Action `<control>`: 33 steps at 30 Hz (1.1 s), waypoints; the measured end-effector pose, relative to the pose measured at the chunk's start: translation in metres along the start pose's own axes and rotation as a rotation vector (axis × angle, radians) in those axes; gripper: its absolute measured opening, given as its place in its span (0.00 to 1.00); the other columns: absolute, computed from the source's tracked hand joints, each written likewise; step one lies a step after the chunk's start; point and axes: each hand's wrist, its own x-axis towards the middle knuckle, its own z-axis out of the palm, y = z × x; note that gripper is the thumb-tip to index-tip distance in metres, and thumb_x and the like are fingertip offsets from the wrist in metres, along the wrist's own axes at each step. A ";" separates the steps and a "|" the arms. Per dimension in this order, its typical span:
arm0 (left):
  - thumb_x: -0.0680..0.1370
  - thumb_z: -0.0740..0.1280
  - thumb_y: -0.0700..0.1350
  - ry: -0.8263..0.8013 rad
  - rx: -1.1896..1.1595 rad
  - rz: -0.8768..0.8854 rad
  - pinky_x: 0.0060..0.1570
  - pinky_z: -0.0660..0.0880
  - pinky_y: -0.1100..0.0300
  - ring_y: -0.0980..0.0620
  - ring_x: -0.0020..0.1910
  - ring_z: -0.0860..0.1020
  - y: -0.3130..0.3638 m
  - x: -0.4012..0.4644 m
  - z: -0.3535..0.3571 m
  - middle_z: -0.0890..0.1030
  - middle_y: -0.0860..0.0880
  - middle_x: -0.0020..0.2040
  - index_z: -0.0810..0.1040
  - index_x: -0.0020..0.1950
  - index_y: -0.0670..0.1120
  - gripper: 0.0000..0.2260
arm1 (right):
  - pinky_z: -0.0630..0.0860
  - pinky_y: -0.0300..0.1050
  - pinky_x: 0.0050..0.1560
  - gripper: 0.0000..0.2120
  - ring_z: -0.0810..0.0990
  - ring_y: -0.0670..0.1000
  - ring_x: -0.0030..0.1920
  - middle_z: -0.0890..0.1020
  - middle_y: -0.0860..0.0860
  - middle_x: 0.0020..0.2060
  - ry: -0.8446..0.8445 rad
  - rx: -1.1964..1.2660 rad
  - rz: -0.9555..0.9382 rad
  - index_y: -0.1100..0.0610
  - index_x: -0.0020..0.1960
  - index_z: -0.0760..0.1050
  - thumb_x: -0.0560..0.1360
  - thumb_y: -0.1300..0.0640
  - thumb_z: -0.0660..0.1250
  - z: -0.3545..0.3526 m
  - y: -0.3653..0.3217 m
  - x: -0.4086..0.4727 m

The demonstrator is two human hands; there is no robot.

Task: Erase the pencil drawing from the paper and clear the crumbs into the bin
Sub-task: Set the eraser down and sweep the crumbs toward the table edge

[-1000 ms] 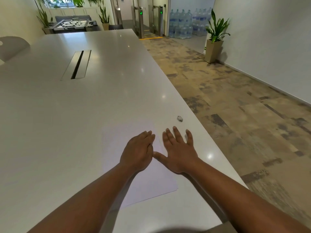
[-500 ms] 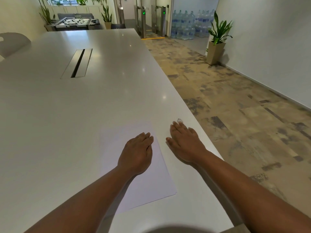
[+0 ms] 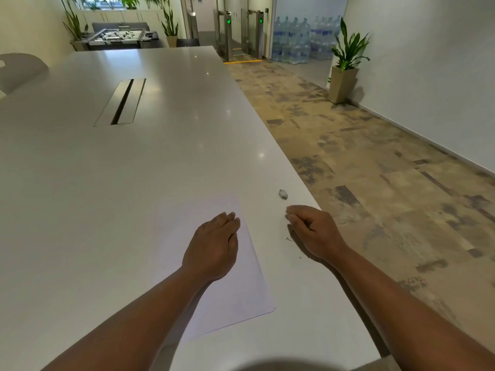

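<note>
A white sheet of paper (image 3: 241, 290) lies flat on the long white table (image 3: 134, 170), near its right edge. My left hand (image 3: 214, 245) rests palm down on the sheet with fingers together. My right hand (image 3: 313, 231) sits on the table just right of the paper, fingers curled under, its edge against the tabletop. Nothing shows in its grip. A small grey eraser (image 3: 283, 194) lies beyond my right hand. A few dark eraser crumbs (image 3: 288, 239) dot the table beside that hand. No bin is in view.
The table's right edge runs close to my right hand, with patterned carpet floor (image 3: 375, 170) beyond it. A cable slot (image 3: 122, 103) is set in the table's middle. A potted plant (image 3: 345, 68), water bottles (image 3: 300, 41) and entry gates stand far off.
My right hand slid off the paper's edge to the right and toward the table edge, and its fingers curled under. My left hand stayed on the sheet.
</note>
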 end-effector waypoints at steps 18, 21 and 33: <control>0.82 0.50 0.51 -0.023 0.000 -0.016 0.73 0.67 0.47 0.50 0.77 0.67 0.000 0.000 -0.001 0.73 0.49 0.76 0.74 0.74 0.49 0.24 | 0.72 0.50 0.72 0.26 0.76 0.46 0.73 0.83 0.46 0.67 -0.211 -0.233 -0.157 0.51 0.64 0.85 0.80 0.43 0.54 0.007 -0.006 0.003; 0.83 0.51 0.50 -0.026 -0.002 -0.015 0.73 0.66 0.47 0.50 0.77 0.67 -0.001 0.000 0.000 0.72 0.50 0.76 0.74 0.74 0.49 0.23 | 0.82 0.50 0.49 0.20 0.86 0.48 0.52 0.89 0.47 0.45 -0.032 -0.278 -0.230 0.54 0.39 0.85 0.79 0.48 0.59 0.002 -0.004 -0.014; 0.83 0.52 0.49 0.006 0.000 0.006 0.74 0.66 0.49 0.49 0.77 0.67 0.000 -0.001 -0.001 0.73 0.48 0.76 0.76 0.73 0.48 0.22 | 0.77 0.39 0.51 0.17 0.86 0.50 0.52 0.89 0.49 0.45 -0.016 -0.193 -0.155 0.55 0.45 0.87 0.73 0.57 0.59 -0.007 -0.014 -0.021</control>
